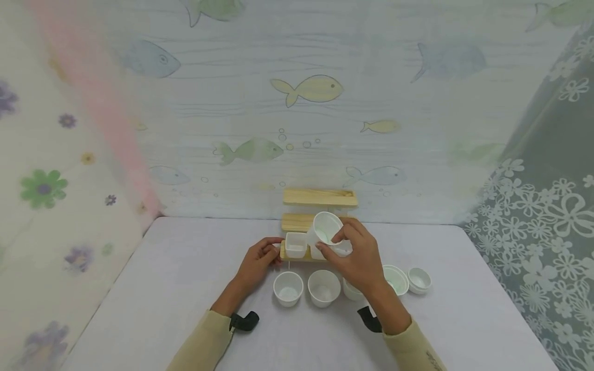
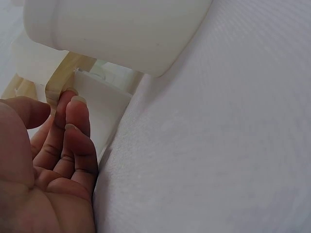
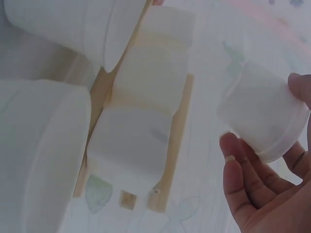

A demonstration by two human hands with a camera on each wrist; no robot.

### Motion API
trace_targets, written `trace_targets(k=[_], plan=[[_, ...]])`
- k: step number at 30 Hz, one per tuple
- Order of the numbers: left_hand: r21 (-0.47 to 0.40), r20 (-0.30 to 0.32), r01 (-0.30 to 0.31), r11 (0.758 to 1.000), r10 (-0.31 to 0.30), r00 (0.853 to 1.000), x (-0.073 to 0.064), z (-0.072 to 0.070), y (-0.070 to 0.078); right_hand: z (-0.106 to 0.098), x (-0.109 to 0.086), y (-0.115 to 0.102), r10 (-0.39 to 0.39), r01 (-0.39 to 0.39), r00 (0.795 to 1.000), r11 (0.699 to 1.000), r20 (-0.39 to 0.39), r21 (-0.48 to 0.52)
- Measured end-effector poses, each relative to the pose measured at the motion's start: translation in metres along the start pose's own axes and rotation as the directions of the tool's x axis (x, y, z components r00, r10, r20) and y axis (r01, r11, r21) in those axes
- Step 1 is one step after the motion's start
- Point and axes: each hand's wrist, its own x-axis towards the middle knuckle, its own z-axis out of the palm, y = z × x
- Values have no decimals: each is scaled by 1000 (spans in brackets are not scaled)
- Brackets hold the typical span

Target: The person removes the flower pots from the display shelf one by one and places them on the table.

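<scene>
My right hand (image 1: 359, 257) pinches a white plastic cup (image 1: 326, 226) near its rim, thumb on one side and fingers on the other. It holds the cup tilted above the lowest board of a small tiered wooden rack. In the right wrist view the cup (image 3: 265, 111) is raised beside that board. My left hand (image 1: 257, 260) is at the left end of the board (image 1: 283, 251), thumb and forefinger gripping its wooden edge (image 2: 56, 85) in the left wrist view. White square containers (image 1: 296, 245) stand in a row on the board, partly hidden by my right hand.
The rack's middle board (image 1: 297, 222) and top board (image 1: 320, 197) rise behind. In front stand a round white cup (image 1: 288, 289), another cup (image 1: 324, 288) and a third partly hidden by my right arm. An oval bowl (image 1: 396, 280) and small round bowls (image 1: 419, 280) are farther right.
</scene>
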Motion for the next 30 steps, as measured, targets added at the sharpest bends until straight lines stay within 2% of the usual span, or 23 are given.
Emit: trace_targets(k=[8, 15, 24, 30], plan=[[2, -14, 1, 1000, -1, 1000, -7, 5, 1, -16, -9, 2, -23, 23, 1000, 1000, -14, 6], [5, -32, 10, 1000, -9, 999, -14, 8, 1, -26, -15, 6, -12, 12, 1000, 998, 1, -60], [1, -30, 16, 1000, -16, 999, -15, 7, 2, -36, -20, 17, -50, 51, 999, 995, 14, -83], [7, -23, 19, 1000, -19, 1000, -15, 7, 3, -45, -28, 23, -44, 45, 999, 995, 11, -90]])
